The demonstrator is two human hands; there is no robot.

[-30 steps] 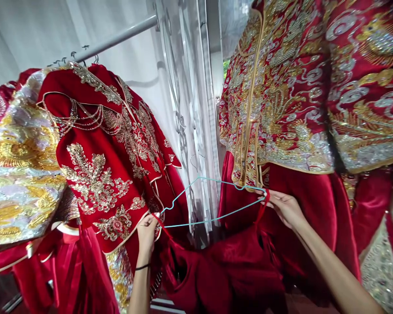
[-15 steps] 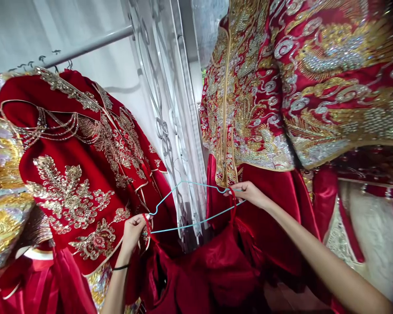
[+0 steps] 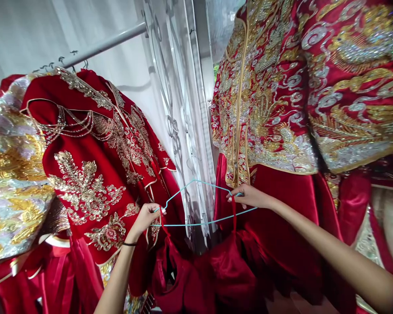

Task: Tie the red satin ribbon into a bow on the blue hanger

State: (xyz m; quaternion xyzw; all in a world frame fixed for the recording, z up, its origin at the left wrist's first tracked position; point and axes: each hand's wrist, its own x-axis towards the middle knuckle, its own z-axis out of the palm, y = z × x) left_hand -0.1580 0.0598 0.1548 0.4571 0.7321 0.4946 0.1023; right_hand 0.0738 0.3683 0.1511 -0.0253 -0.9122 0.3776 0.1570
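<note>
A light-blue clothes hanger (image 3: 183, 225) with a metal hook is held level between my two hands. My left hand (image 3: 147, 217) is closed on its left end, fingers pinched by the notch where a thin red strap loops over. Closed about the other end, my right hand (image 3: 251, 196) has the second red strap at its fingertips. From both straps hangs a dark red satin dress (image 3: 232, 261), its top sagging below the hanger and its lower part out of view.
Left of my hands, a red jacket with gold embroidery (image 3: 108, 170) hangs from a white rail (image 3: 118, 40). On the right hangs a red and gold beaded jacket (image 3: 265, 96) over a red skirt (image 3: 281, 196). A white scrollwork metal frame (image 3: 170, 87) stands between them.
The view has shifted, so the garments and hanger appear farther right. Both hands still grip the hanger, and its right end sticks out farther past my right hand.
</note>
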